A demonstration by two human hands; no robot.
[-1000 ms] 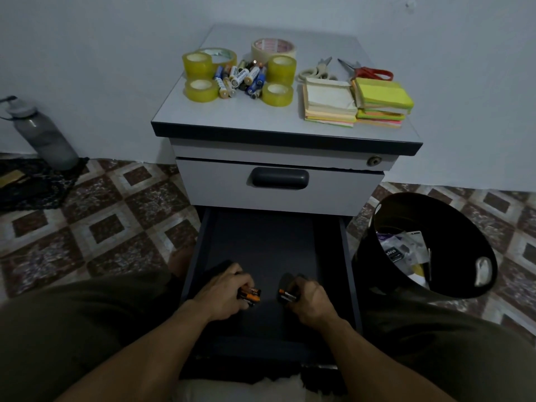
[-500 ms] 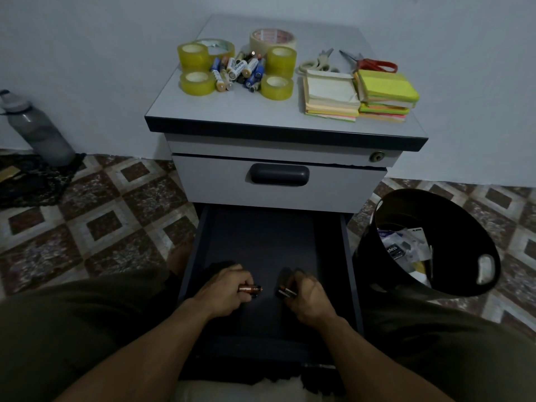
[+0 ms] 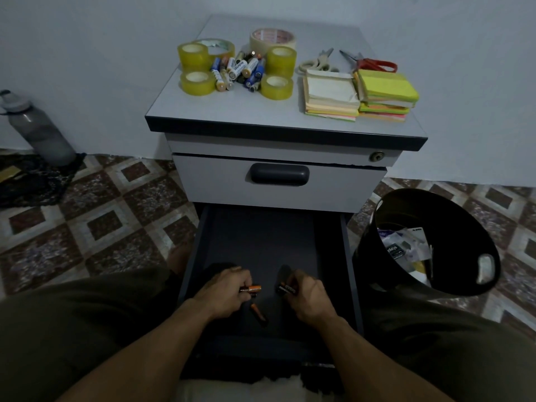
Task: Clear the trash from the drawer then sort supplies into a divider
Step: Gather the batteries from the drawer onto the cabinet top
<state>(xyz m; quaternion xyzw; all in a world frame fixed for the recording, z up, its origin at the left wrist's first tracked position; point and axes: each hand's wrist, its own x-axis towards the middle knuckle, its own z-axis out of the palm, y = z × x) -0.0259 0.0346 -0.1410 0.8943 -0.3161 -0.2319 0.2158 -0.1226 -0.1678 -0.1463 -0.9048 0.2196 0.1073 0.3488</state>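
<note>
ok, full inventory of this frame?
cabinet: 1, grey, against wall
drawer: 1, dark, bottom, pulled open
tape rolls: 6, five yellowish, one beige, cabinet top
battery pile: 1, mixed colours, between tape rolls
scissors: 2, beige-handled, red-handled, top rear
sticky-note stacks: 2, multicoloured, top right
bin: 1, black, floor right, holds trash
bottle: 1, grey, floor left
loose battery: 1, orange-black, drawer floor
held batteries: count unclear, orange-black, above drawer floor
left hand: in drawer, pinches one
right hand: in drawer, grips the rest
</note>
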